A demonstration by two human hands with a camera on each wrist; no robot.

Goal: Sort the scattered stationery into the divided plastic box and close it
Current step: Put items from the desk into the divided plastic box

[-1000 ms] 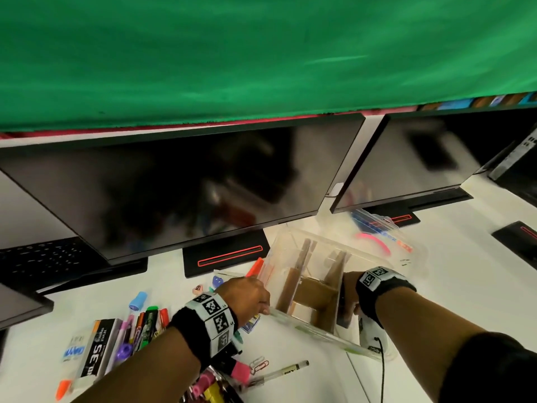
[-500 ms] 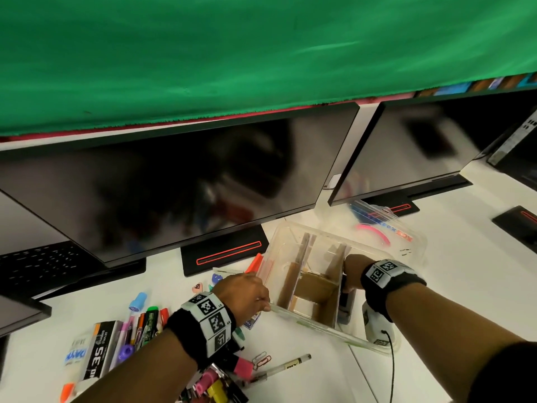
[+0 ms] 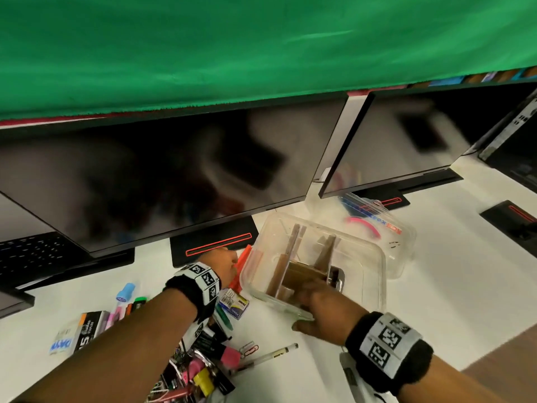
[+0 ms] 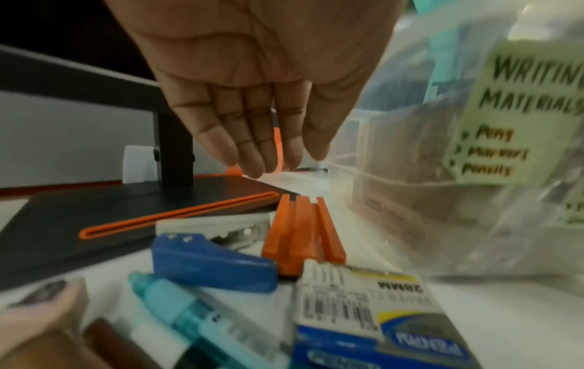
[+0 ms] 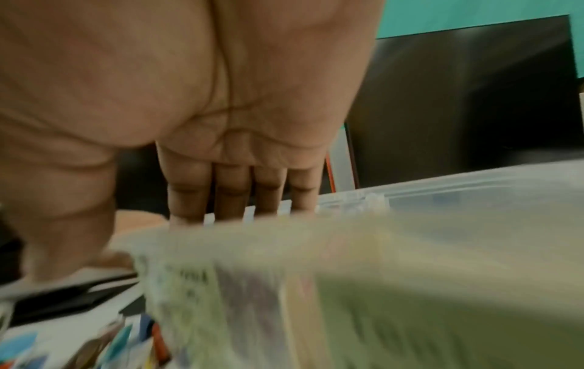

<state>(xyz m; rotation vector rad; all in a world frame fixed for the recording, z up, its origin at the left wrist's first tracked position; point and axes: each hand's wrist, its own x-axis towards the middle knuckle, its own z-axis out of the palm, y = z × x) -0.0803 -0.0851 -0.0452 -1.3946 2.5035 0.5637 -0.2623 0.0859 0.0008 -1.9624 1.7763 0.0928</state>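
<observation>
Head view: our right hand (image 3: pixel 322 312) has left the box (image 3: pixel 366 258) interior and now grasps its near rim, while our left hand (image 3: pixel 222 261), fingers straight and empty, reaches the orange cutter (image 4: pixel 300 234); sorting continues.

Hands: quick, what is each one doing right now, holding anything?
Left hand: open, fingers straight, holding nothing, above the orange piece.
Right hand: grips the near rim of the clear plastic box, fingers over the edge.

Green label (image 4: pixel 518 119) on clear box (image 4: pixel 395 154): "WRITING MATERIALS", "Pens", "Markers", "Pencils"; other print too blurred
</observation>
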